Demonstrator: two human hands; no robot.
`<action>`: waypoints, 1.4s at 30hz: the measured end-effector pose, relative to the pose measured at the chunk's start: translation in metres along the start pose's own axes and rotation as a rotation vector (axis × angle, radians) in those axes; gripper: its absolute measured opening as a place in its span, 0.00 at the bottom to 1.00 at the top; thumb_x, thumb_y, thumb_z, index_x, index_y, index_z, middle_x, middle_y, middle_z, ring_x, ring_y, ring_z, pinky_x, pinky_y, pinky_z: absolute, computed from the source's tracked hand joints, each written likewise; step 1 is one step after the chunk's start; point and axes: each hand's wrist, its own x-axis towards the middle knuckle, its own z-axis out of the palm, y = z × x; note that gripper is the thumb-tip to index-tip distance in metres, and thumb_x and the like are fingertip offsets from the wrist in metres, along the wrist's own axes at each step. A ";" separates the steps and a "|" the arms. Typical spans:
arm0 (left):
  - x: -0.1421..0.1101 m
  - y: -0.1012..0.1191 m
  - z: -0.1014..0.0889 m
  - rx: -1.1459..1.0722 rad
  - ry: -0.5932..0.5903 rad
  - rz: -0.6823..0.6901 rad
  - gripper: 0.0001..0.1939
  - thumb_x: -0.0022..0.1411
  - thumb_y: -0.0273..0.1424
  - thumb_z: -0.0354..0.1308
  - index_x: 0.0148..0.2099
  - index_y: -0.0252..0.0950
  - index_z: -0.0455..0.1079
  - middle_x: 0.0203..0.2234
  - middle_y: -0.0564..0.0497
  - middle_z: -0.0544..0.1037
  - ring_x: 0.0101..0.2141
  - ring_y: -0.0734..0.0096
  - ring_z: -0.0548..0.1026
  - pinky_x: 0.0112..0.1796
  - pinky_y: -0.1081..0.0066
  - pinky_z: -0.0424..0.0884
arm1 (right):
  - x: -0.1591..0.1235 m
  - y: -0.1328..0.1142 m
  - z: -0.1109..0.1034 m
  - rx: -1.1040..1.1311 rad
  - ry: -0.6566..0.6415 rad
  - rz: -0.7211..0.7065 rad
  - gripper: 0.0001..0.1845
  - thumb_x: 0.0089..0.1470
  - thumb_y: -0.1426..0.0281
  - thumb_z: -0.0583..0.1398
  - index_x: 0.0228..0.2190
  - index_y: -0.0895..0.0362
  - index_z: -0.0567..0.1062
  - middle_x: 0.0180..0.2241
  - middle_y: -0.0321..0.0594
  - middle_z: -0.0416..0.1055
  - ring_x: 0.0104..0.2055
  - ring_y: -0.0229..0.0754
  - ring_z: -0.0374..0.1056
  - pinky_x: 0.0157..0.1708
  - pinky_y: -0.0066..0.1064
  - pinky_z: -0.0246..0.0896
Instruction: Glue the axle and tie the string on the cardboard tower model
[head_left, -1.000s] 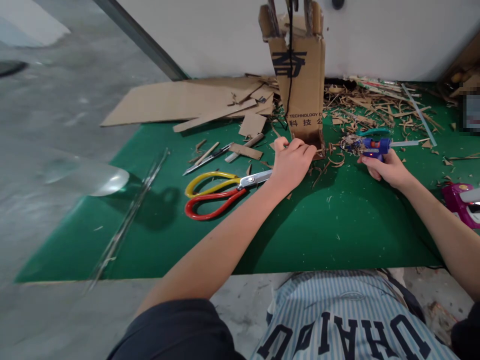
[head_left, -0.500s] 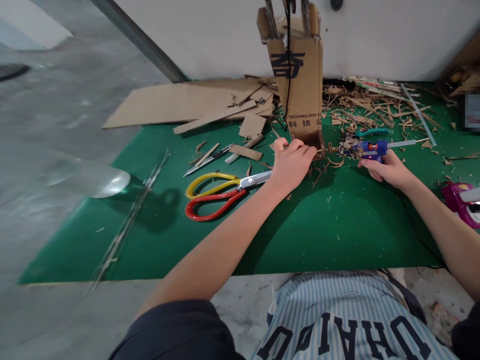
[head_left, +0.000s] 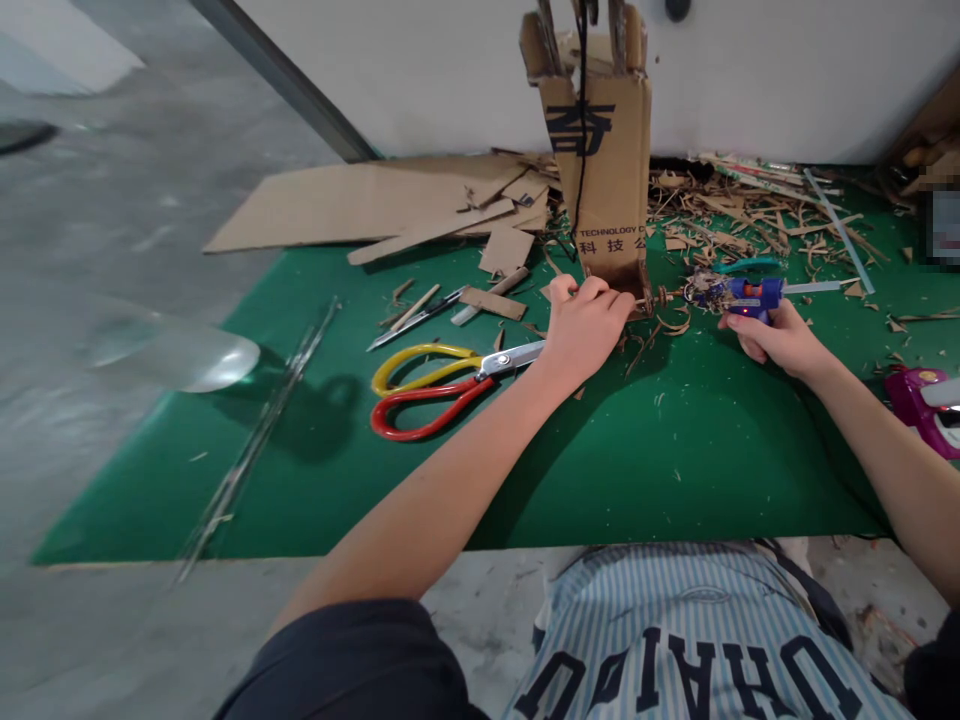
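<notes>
An upright cardboard structure (head_left: 611, 185) with dark printing and prongs at its top stands at the back of the green table. My left hand (head_left: 589, 325) is closed on its lower edge, fingers curled over the cardboard; the fingertips are partly hidden. In my right hand (head_left: 776, 340) is a blue hot glue gun (head_left: 754, 295), its nozzle pointing left at the structure's base, close to my left fingertips. A clear glue stick (head_left: 814, 287) sticks out of its back, and shavings cling around its front. Scissors (head_left: 465, 385) with yellow and red handles lie beside my left wrist.
A large cardboard sheet (head_left: 322, 210) lies at the back left, with loose strips near it. Heaped cardboard scraps (head_left: 750, 215) cover the back right. A magenta tool (head_left: 919, 405) lies at the right. Thin clear strips (head_left: 262, 430) overhang the front edge at left.
The glue gun and the top of the cardboard structure appear very slightly further right. Both hands keep their grip.
</notes>
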 end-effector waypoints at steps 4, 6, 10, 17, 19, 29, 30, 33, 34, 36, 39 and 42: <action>0.001 0.002 -0.004 0.001 -0.027 -0.005 0.13 0.75 0.25 0.50 0.42 0.41 0.75 0.28 0.45 0.81 0.42 0.56 0.73 0.46 0.51 0.61 | 0.001 0.001 0.000 -0.021 0.002 -0.006 0.20 0.58 0.49 0.67 0.32 0.52 0.74 0.13 0.25 0.56 0.15 0.33 0.53 0.19 0.31 0.49; 0.001 0.002 -0.005 0.011 -0.020 -0.003 0.13 0.75 0.24 0.50 0.43 0.40 0.75 0.29 0.45 0.82 0.41 0.57 0.73 0.45 0.53 0.61 | 0.001 0.002 -0.001 -0.022 -0.006 -0.006 0.21 0.57 0.49 0.67 0.31 0.52 0.74 0.13 0.26 0.57 0.15 0.33 0.53 0.19 0.31 0.49; 0.002 0.002 -0.007 0.029 -0.014 0.003 0.13 0.74 0.23 0.50 0.39 0.39 0.74 0.28 0.45 0.81 0.40 0.59 0.74 0.44 0.54 0.61 | -0.002 0.001 -0.001 -0.042 -0.022 0.025 0.22 0.57 0.47 0.67 0.30 0.52 0.72 0.14 0.26 0.57 0.16 0.34 0.52 0.19 0.32 0.48; 0.005 0.005 -0.011 0.026 -0.070 0.008 0.17 0.74 0.22 0.48 0.37 0.40 0.76 0.24 0.47 0.79 0.38 0.57 0.73 0.47 0.51 0.60 | -0.020 -0.015 0.013 -0.544 0.068 -0.161 0.19 0.58 0.51 0.63 0.30 0.54 0.75 0.21 0.35 0.69 0.22 0.38 0.60 0.25 0.33 0.53; 0.006 0.006 -0.012 0.021 -0.063 0.015 0.17 0.73 0.22 0.47 0.37 0.40 0.75 0.24 0.47 0.79 0.37 0.57 0.73 0.45 0.52 0.61 | -0.023 -0.016 0.016 -0.690 0.043 -0.249 0.17 0.58 0.54 0.62 0.35 0.55 0.77 0.24 0.38 0.73 0.24 0.40 0.65 0.27 0.33 0.56; 0.007 0.009 -0.017 0.059 -0.026 0.059 0.17 0.72 0.20 0.47 0.35 0.39 0.73 0.22 0.47 0.78 0.31 0.60 0.72 0.41 0.54 0.60 | -0.025 -0.016 0.027 -1.125 -0.016 -0.258 0.22 0.56 0.63 0.56 0.47 0.63 0.76 0.25 0.45 0.76 0.24 0.46 0.68 0.25 0.33 0.47; 0.007 0.009 -0.017 0.063 -0.024 0.059 0.17 0.72 0.20 0.47 0.34 0.39 0.73 0.22 0.47 0.78 0.31 0.61 0.72 0.41 0.54 0.60 | -0.025 -0.017 0.029 -1.151 -0.019 -0.246 0.22 0.56 0.63 0.56 0.47 0.63 0.76 0.26 0.46 0.76 0.25 0.46 0.68 0.25 0.33 0.46; 0.007 0.010 -0.018 0.035 -0.042 0.040 0.16 0.72 0.20 0.48 0.36 0.39 0.74 0.22 0.47 0.79 0.32 0.59 0.73 0.42 0.54 0.59 | -0.027 -0.018 0.035 -1.219 -0.009 -0.223 0.20 0.57 0.63 0.56 0.46 0.63 0.76 0.26 0.47 0.77 0.26 0.47 0.69 0.25 0.33 0.44; 0.007 0.010 -0.018 0.018 -0.049 0.030 0.16 0.72 0.21 0.48 0.36 0.39 0.74 0.23 0.47 0.79 0.32 0.59 0.73 0.42 0.53 0.58 | -0.027 -0.018 0.037 -1.234 -0.002 -0.219 0.20 0.57 0.63 0.56 0.45 0.62 0.76 0.26 0.47 0.77 0.26 0.47 0.69 0.25 0.34 0.43; 0.007 0.011 -0.018 -0.002 -0.054 0.017 0.15 0.72 0.22 0.48 0.37 0.39 0.74 0.23 0.47 0.80 0.33 0.58 0.73 0.42 0.53 0.58 | -0.028 -0.020 0.041 -1.255 0.013 -0.210 0.19 0.57 0.63 0.55 0.45 0.62 0.75 0.27 0.47 0.77 0.25 0.47 0.69 0.25 0.34 0.42; 0.008 0.011 -0.018 0.024 -0.045 0.028 0.16 0.72 0.22 0.48 0.36 0.39 0.74 0.23 0.48 0.79 0.32 0.59 0.74 0.42 0.54 0.58 | -0.030 -0.022 0.047 -1.280 0.028 -0.190 0.17 0.59 0.63 0.55 0.42 0.61 0.75 0.27 0.48 0.78 0.25 0.46 0.69 0.25 0.34 0.40; 0.008 0.012 -0.019 0.027 -0.061 0.024 0.18 0.73 0.22 0.46 0.36 0.38 0.75 0.23 0.46 0.79 0.32 0.57 0.74 0.42 0.53 0.58 | -0.031 -0.024 0.052 -1.310 0.036 -0.166 0.16 0.59 0.63 0.55 0.41 0.61 0.75 0.29 0.49 0.79 0.26 0.47 0.70 0.25 0.35 0.38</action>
